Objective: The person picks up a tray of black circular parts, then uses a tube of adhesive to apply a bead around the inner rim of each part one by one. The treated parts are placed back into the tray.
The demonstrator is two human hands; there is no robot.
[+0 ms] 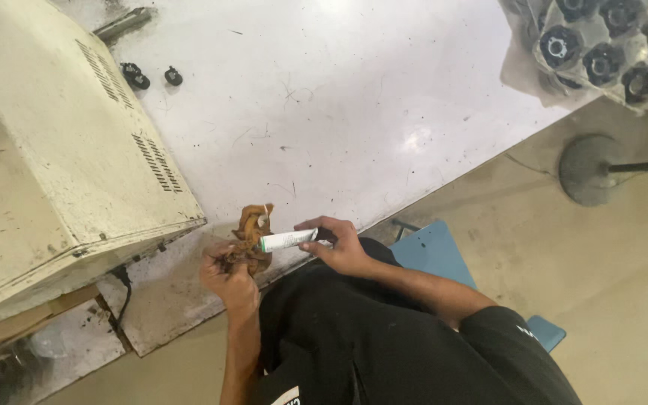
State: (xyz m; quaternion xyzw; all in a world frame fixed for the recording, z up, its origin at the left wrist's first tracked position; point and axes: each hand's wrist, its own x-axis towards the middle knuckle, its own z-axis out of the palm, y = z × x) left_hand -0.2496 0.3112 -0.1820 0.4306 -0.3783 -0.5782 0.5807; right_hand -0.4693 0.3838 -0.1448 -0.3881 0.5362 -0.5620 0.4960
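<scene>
The brown, grimy part (pixel 249 241) is sitting clamped in the left hand (pixel 228 276), fingers wrapped tight round its lower half, so its upper loop is standing clear above the fist. It is being held off the surface, just over the near edge of the white table (pixel 324 127), apparently so the work stays steady and close to the body.

The right hand (pixel 341 246) is pinching one small white tube (pixel 288 240) between thumb and fingers. The tube is lying roughly level, its nozzle end pointing at the part and meeting it just above the left grip, which suggests its contents are being applied there. What comes out cannot be made out.

Beyond the two grips, a worn cream metal cabinet (pixel 54 150) with two vent grilles is standing on the table to the left hand's far side. Two small black knobs (pixel 151 76) are lying further off beside it. Well beyond the right hand, a clear bag of black round parts (pixel 601 49) is resting at the table corner; about seven are showing. One blue stool (pixel 433 251) is under the person, and one round stand base (pixel 588 169) is on the floor.
</scene>
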